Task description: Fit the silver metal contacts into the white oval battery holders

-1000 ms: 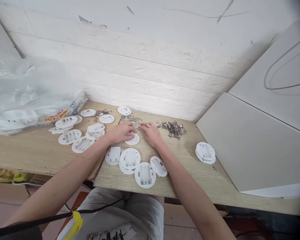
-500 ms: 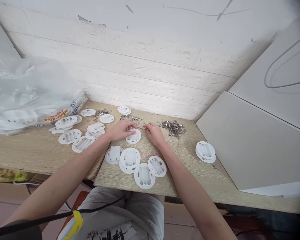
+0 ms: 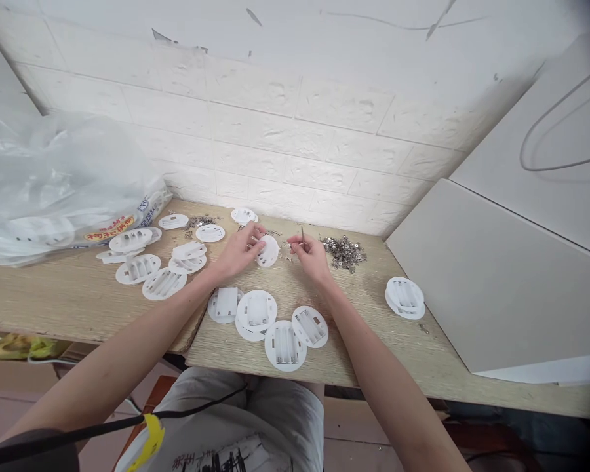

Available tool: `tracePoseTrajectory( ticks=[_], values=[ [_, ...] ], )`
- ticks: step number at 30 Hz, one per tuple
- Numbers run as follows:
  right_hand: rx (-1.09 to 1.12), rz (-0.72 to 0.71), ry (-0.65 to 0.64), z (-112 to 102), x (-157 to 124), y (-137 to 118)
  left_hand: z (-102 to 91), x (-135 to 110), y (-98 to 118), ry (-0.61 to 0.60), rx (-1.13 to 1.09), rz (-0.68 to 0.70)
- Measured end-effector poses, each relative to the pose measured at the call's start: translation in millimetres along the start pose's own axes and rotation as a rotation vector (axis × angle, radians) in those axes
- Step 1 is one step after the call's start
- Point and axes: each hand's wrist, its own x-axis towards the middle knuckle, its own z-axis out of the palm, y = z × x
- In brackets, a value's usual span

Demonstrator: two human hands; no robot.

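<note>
My left hand (image 3: 243, 252) grips a round white plastic battery holder (image 3: 268, 252) by its left edge, tilted up off the table. Just to the right, my right hand (image 3: 311, 257) is closed around a thin dark stick-like tool (image 3: 303, 236) that points upward; its exact kind is too small to make out. A small gap separates the hand from the holder. Beside my right hand lies a heap of small metal contacts (image 3: 345, 253). Nearer to me rest more battery holders (image 3: 286, 345), some overlapping, with metal contacts in their slots.
A stack of battery holders (image 3: 404, 298) stands at the right, by a large white panel (image 3: 511, 282). Several more holders (image 3: 164, 283) lie on the left board, before a clear plastic bag (image 3: 63, 183). A white brick-patterned wall (image 3: 295, 144) closes off the back.
My left hand has lifted and tilted the battery holder, moving it slightly away from me and right. My right hand has shifted right and turned, so the thin tool now stands upright.
</note>
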Motion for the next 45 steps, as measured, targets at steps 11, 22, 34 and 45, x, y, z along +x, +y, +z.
tracePoseTrajectory(
  ticks=[11, 22, 34, 45],
  values=[
    [-0.266, -0.314, 0.009, 7, -13, -18, 7.9, -5, 10, -0.056, -0.270, -0.148],
    [-0.451, -0.441, 0.073, 7, -18, -17, 10.1, -6, 13, -0.096, -0.289, -0.149],
    [-0.526, -0.464, 0.014, 8, -19, -18, 9.9, -5, 13, -0.102, -0.320, -0.171],
    [-0.644, -0.508, -0.073, 9, -20, -21, 7.5, -5, 13, -0.085, -0.382, -0.231]
  ],
)
